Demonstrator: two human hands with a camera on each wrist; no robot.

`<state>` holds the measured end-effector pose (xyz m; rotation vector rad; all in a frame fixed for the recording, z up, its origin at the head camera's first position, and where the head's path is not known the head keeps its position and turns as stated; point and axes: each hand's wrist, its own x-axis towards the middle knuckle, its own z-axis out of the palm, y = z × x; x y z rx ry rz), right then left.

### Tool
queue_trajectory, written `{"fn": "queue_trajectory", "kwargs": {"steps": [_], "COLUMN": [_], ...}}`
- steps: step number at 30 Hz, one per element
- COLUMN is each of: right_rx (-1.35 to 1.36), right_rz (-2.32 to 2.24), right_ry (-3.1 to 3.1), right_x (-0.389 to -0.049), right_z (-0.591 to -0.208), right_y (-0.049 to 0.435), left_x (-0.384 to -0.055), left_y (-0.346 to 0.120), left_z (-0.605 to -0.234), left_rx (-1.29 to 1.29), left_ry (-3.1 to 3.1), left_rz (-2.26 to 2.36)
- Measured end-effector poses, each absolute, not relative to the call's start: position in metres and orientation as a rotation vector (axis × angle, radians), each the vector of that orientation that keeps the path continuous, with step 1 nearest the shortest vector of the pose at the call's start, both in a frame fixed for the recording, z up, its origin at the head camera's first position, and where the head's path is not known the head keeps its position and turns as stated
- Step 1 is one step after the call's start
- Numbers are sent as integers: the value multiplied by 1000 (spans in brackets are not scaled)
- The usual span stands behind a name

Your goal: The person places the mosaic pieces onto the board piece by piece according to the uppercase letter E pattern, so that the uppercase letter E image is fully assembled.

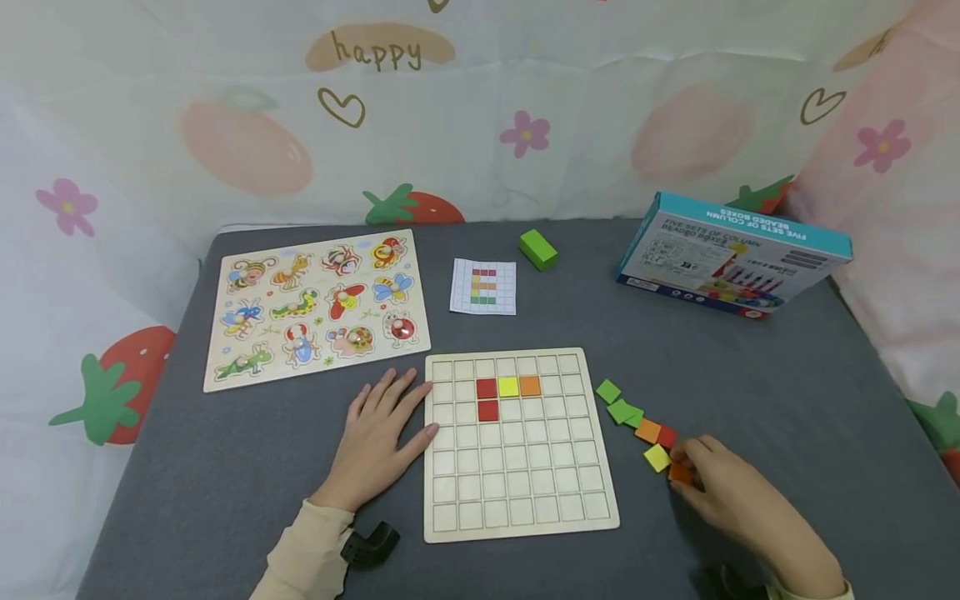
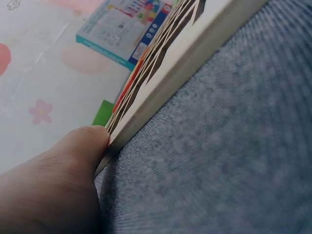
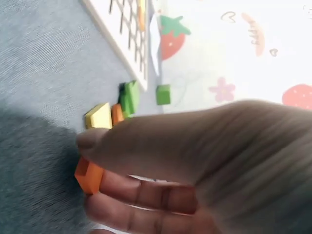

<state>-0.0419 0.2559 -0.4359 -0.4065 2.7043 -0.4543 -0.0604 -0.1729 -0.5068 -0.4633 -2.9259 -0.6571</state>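
A pale wooden grid board (image 1: 517, 527) lies flat on the grey cloth. On it sit two red tiles (image 1: 487, 411), a yellow tile (image 1: 508, 387) and an orange tile (image 1: 530, 386). My left hand (image 1: 382, 442) rests beside the board with fingers spread, thumb and index fingertip touching its left edge. To the right, my right hand (image 1: 738, 492) pinches another orange tile (image 3: 89, 176) between thumb and fingers, low over the cloth. Close by it lie a loose yellow tile (image 1: 657, 457), a red tile (image 1: 667, 437), an orange tile (image 1: 648, 430) and several green tiles (image 1: 620, 411).
Behind the board lies a pattern card (image 1: 483, 302) with a coloured grid, and a green block (image 1: 537, 250) sits beside it. An insect puzzle board (image 1: 318, 312) occupies the back left. A blue-and-white box (image 1: 731, 258) stands at the back right, near the printed curtain.
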Motion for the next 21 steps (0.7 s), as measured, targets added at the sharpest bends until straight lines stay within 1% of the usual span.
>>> {"fn": "queue_trajectory", "kwargs": {"steps": [4,8,15,21], "right_rx": [-482,-585,-880,-1063], "right_rz": [-454,-442,-393,-425], "right_ry": [2758,2778,2795,2773], "right_x": [-45,-56,-77,-93], "right_z": [-428,-421,-414,-418], "right_y": [249,236,203,175], "left_x": [-61,-60,-61,-61], "left_y": [-173,-173,-174,-173], "left_z": [-506,-505,-506,-507], "left_rx": [-465,-466,-457,-459], "left_ry": [-2929,-2927,-2930,-2933], "left_rz": [-657,-660,-657,-658]}}
